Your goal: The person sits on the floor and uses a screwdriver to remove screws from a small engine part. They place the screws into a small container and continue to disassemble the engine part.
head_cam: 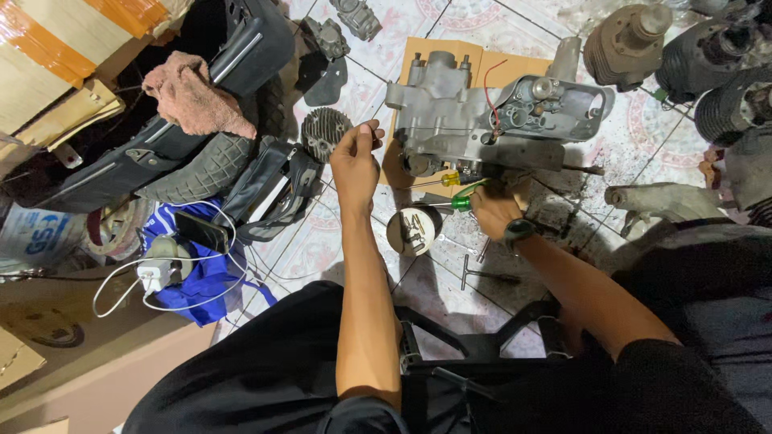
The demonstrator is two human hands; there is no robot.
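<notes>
Left hand [355, 163] raised, fingers pinching small part, too tiny to identify, just beside engine crankcase [482, 116] on cardboard [418, 72] mid-floor. Right hand [494, 207] near green-handled screwdriver [460, 202]; grasp unclear. Risk: pinched part slips, rolls across tiled floor [322, 241], lost among clutter; round tin [414, 231] of small parts sits close enough to knock.

Two hands showing: left hand [355, 165], right hand [492, 207]. One engine case [482, 120] lying on one cardboard sheet [441, 55]. Two screwdrivers lying at cardboard's near edge: yellow-handled screwdriver [441, 179], green-handled screwdriver [455, 203]. One round tin [414, 231]. One T-handle wrench [474, 275]. One tyre [211, 165]. One pink rag [195, 96]. One phone [202, 231]. One charger [153, 275]. Three finned cylinders sitting at floor's far right corner: [627, 40], [708, 50], [736, 104].
</notes>
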